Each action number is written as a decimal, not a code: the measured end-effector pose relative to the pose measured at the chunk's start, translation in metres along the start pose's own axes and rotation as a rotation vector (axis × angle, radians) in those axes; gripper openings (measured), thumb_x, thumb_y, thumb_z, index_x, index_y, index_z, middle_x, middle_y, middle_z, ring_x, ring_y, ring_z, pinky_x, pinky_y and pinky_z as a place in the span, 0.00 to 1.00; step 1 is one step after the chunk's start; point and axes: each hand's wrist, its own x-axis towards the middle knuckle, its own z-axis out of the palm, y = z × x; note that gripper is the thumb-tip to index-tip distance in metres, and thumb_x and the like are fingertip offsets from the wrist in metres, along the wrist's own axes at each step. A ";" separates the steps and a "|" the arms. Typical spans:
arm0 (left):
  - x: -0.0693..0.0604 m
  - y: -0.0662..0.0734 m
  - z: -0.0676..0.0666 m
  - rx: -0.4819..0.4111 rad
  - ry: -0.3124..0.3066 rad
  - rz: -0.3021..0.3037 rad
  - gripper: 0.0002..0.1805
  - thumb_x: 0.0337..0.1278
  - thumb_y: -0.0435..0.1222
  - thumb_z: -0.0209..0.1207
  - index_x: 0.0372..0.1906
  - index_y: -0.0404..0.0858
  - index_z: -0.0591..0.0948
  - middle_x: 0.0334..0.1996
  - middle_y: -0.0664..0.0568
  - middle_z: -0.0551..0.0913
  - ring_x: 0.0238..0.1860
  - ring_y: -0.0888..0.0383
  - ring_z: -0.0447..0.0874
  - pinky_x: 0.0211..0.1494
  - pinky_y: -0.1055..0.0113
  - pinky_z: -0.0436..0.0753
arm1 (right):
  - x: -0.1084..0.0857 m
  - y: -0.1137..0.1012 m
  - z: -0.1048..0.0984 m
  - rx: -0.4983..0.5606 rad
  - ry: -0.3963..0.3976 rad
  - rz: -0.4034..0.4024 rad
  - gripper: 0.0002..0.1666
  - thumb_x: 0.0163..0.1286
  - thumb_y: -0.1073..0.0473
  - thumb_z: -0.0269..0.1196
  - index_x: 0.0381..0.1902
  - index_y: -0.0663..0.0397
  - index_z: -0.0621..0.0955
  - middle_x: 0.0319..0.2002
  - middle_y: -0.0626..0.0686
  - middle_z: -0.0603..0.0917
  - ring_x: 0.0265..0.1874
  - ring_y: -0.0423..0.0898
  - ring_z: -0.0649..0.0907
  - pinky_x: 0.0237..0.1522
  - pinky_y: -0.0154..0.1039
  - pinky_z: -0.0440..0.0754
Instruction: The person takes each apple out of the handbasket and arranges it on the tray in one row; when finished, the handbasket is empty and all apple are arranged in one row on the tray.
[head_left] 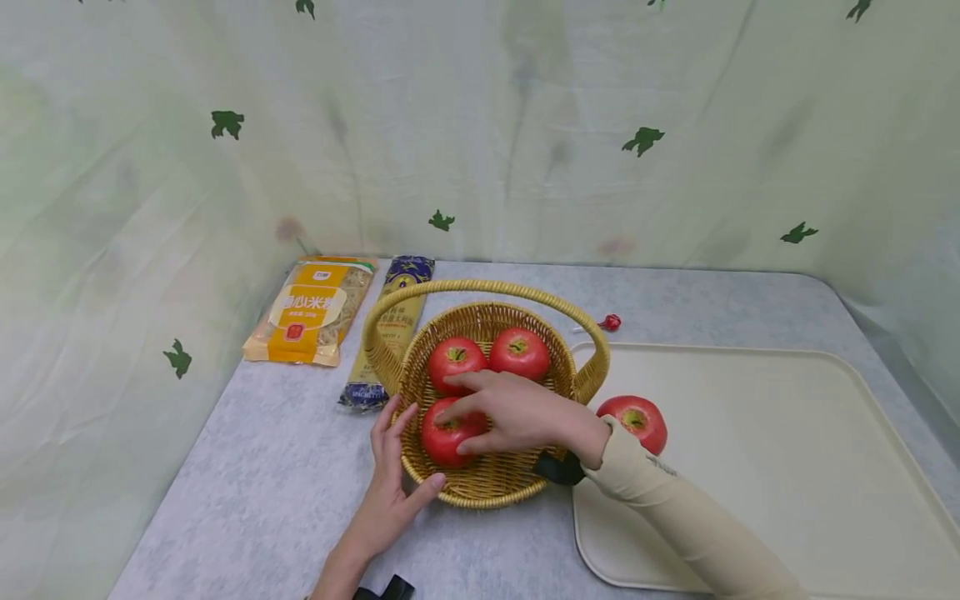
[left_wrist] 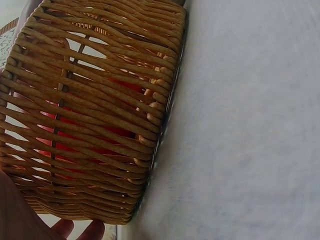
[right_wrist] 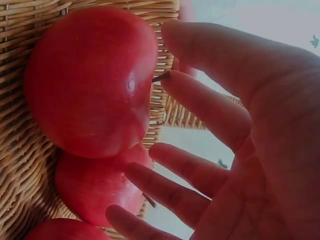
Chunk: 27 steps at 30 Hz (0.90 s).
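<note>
A round wicker basket (head_left: 487, 493) with a tall arched handle (head_left: 487, 287) holds three red apples: a front one (head_left: 442, 446), a back left one (head_left: 456, 357) and a back right one (head_left: 519, 352). Over the front apple hovers my right hand (head_left: 517, 410), fingers spread and loosely bent; in the right wrist view the palm faces the apples (right_wrist: 92, 82) with nothing held. My left hand (head_left: 386, 492) rests its spread fingers and thumb against the basket's left side. In the left wrist view, fingertips show beside the woven wall (left_wrist: 90, 110).
On the right lies a beige tray (head_left: 765, 467) with another red apple (head_left: 636, 421) near its left edge. A red-wrapped lollipop (head_left: 611, 322) is behind the tray. Left of the basket lie a yellow spaghetti packet (head_left: 405, 310) and an orange pasta bag (head_left: 309, 310).
</note>
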 end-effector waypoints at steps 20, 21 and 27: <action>0.000 0.001 0.000 0.002 0.002 0.007 0.45 0.54 0.33 0.62 0.73 0.44 0.51 0.73 0.57 0.32 0.71 0.50 0.30 0.58 0.28 0.49 | 0.018 0.005 0.007 0.040 -0.139 -0.010 0.33 0.59 0.50 0.69 0.62 0.36 0.71 0.59 0.49 0.70 0.52 0.44 0.74 0.54 0.43 0.73; 0.000 0.001 0.000 0.003 0.001 0.007 0.45 0.54 0.33 0.62 0.73 0.44 0.51 0.73 0.57 0.32 0.71 0.50 0.30 0.58 0.28 0.49 | 0.019 0.006 0.008 0.038 -0.135 -0.008 0.33 0.59 0.49 0.69 0.61 0.36 0.72 0.57 0.49 0.71 0.50 0.43 0.75 0.54 0.42 0.73; 0.000 0.000 0.000 -0.003 0.000 0.008 0.45 0.54 0.33 0.62 0.73 0.44 0.51 0.73 0.56 0.32 0.71 0.49 0.29 0.58 0.28 0.49 | 0.020 0.007 0.008 0.010 -0.116 -0.010 0.32 0.56 0.45 0.70 0.58 0.35 0.73 0.47 0.47 0.71 0.40 0.41 0.76 0.47 0.38 0.76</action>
